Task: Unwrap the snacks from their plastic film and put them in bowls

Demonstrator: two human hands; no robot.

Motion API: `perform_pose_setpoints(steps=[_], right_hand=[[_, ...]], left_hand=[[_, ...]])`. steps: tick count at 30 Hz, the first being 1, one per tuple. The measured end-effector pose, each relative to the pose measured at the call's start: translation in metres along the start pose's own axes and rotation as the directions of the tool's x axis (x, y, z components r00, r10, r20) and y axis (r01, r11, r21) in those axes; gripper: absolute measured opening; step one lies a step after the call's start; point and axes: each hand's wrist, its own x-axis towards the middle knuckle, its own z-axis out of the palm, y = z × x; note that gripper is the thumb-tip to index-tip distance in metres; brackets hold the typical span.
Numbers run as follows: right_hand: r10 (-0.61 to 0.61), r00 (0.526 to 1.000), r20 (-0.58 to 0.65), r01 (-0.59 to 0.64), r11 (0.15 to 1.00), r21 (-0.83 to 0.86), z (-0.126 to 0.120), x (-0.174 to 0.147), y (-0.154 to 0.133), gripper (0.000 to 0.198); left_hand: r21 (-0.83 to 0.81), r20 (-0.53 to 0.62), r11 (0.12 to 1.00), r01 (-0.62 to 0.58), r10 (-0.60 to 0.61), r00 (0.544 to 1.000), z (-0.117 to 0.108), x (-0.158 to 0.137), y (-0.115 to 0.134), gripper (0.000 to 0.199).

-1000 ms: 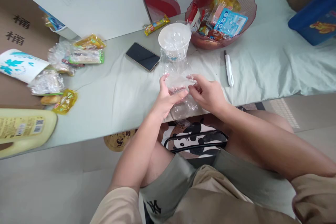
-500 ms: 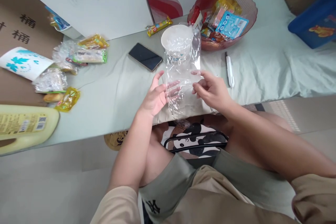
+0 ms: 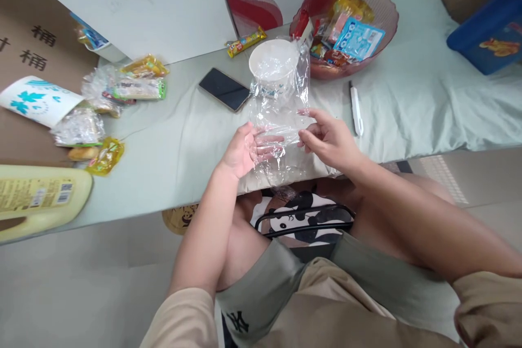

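A clear plastic bag (image 3: 277, 122) stretches from a white paper tub (image 3: 271, 60) toward the table's front edge. My left hand (image 3: 240, 149) has the bag's left side between thumb and fingers; its long fingers reach out and show through the film. On the opposite side, my right hand (image 3: 328, 138) pinches the film with thumb and curled fingers, the index finger pointing along it. Crumpled film shows over the tub's mouth and front; whether it lies inside or over the tub I cannot tell. A black phone (image 3: 225, 88) lies left of the tub.
A pink bowl (image 3: 389, 32) of packaged snacks stands behind right, near a white cutter (image 3: 356, 111). A yellow snack stick (image 3: 247, 42) lies by the boxes. Snack packs (image 3: 138, 87), a tipped paper tub (image 3: 41, 99) and a yellow jug (image 3: 44, 196) are left, a blue container (image 3: 487, 38) right.
My left hand has drawn its thumb in toward its fingers on the film. The bag's near part is spread wider to the left. My right hand stays almost in place.
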Motion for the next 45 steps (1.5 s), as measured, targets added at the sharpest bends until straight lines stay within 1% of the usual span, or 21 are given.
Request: perform_pose_setpoints(steps=[2, 4, 6, 8, 11, 13, 16, 18, 20, 24, 26, 28, 31, 34, 35, 37, 38, 40, 41, 43, 45], right_hand=[[0.147, 0.984, 0.104, -0.154, 0.986, 0.064, -0.001, 0.002, 0.000, 0.055], [0.304, 0.930, 0.208, -0.328, 0.940, 0.094, -0.002, 0.006, 0.001, 0.047], [0.366, 0.901, 0.231, -0.396, 0.913, 0.095, -0.003, 0.009, 0.002, 0.037], [0.349, 0.915, 0.205, -0.373, 0.923, 0.096, -0.002, 0.011, 0.002, 0.030], [0.316, 0.926, 0.206, -0.342, 0.934, 0.103, 0.001, 0.011, 0.001, 0.040], [0.309, 0.927, 0.212, -0.338, 0.934, 0.117, 0.002, 0.010, -0.001, 0.052], [0.320, 0.916, 0.242, -0.363, 0.917, 0.162, 0.003, 0.008, -0.001, 0.066], [0.322, 0.899, 0.298, -0.386, 0.903, 0.191, 0.003, 0.008, 0.001, 0.066], [0.297, 0.896, 0.331, -0.380, 0.898, 0.222, 0.003, 0.008, 0.004, 0.064], [0.180, 0.955, 0.237, -0.251, 0.914, 0.318, 0.003, 0.008, 0.010, 0.070], [0.104, 0.972, 0.211, -0.178, 0.913, 0.367, 0.002, 0.008, 0.012, 0.064], [0.036, 0.971, 0.238, -0.136, 0.898, 0.418, 0.001, 0.006, 0.013, 0.045], [-0.011, 0.959, 0.283, -0.140, 0.850, 0.507, 0.000, 0.005, 0.014, 0.022], [0.016, 0.954, 0.298, -0.187, 0.810, 0.556, -0.003, 0.006, 0.013, 0.016], [0.024, 0.951, 0.308, -0.202, 0.803, 0.561, -0.003, 0.007, 0.013, 0.015], [0.039, 0.957, 0.288, -0.202, 0.802, 0.563, -0.004, 0.010, 0.014, 0.017], [0.057, 0.968, 0.246, -0.190, 0.807, 0.560, -0.004, 0.011, 0.015, 0.019], [0.114, 0.987, 0.112, -0.156, 0.828, 0.539, -0.002, 0.013, 0.018, 0.029], [0.138, 0.989, 0.045, -0.141, 0.842, 0.521, -0.002, 0.014, 0.020, 0.037], [0.146, 0.989, -0.022, -0.119, 0.878, 0.463, 0.000, 0.015, 0.027, 0.060], [0.117, 0.993, -0.030, -0.099, 0.930, 0.353, -0.001, 0.015, 0.035, 0.084]], left_hand=[[0.032, -0.029, 0.997, 0.072, -0.072, 0.997, 0.004, 0.004, -0.002, 0.046], [0.057, -0.078, 0.995, 0.078, -0.073, 0.994, 0.007, 0.005, -0.003, 0.033], [0.106, -0.090, 0.993, 0.050, -0.040, 0.995, 0.009, 0.004, -0.003, 0.032], [0.176, -0.042, 0.984, 0.027, -0.020, 0.999, 0.008, 0.002, -0.001, 0.043], [0.201, 0.053, 0.980, -0.003, -0.008, 0.999, 0.005, 0.002, 0.000, 0.056], [0.156, 0.061, 0.987, -0.040, 0.031, 0.998, 0.004, 0.006, 0.000, 0.055], [0.128, 0.002, 0.986, -0.104, 0.104, 0.995, 0.004, 0.013, -0.002, 0.045], [0.172, -0.025, 0.977, -0.124, 0.130, 0.991, 0.006, 0.014, -0.002, 0.042], [0.231, -0.014, 0.963, -0.135, 0.142, 0.990, 0.007, 0.013, -0.003, 0.041], [0.288, 0.031, 0.940, -0.184, 0.183, 0.983, 0.003, 0.008, -0.004, 0.039], [0.270, 0.038, 0.938, -0.216, 0.213, 0.976, -0.001, 0.006, -0.003, 0.039], [0.210, 0.046, 0.946, -0.248, 0.244, 0.969, -0.004, 0.004, -0.002, 0.041], [0.085, 0.056, 0.949, -0.304, 0.300, 0.952, -0.008, -0.001, 0.001, 0.037], [0.022, 0.075, 0.943, -0.332, 0.329, 0.941, -0.009, -0.003, 0.004, 0.022], [0.021, 0.078, 0.942, -0.334, 0.332, 0.940, -0.009, -0.002, 0.004, 0.021], [0.052, 0.066, 0.938, -0.344, 0.340, 0.938, -0.009, 0.002, 0.003, 0.030], [0.092, 0.051, 0.930, -0.355, 0.351, 0.935, -0.009, 0.005, 0.002, 0.036], [0.248, 0.026, 0.882, -0.401, 0.408, 0.913, -0.010, 0.009, -0.001, 0.044], [0.358, 0.031, 0.828, -0.432, 0.452, 0.892, -0.010, 0.010, -0.002, 0.044], [0.575, 0.095, 0.662, -0.482, 0.530, 0.842, -0.011, 0.011, -0.005, 0.040], [0.703, 0.179, 0.503, -0.502, 0.558, 0.810, -0.011, 0.010, -0.009, 0.029]])
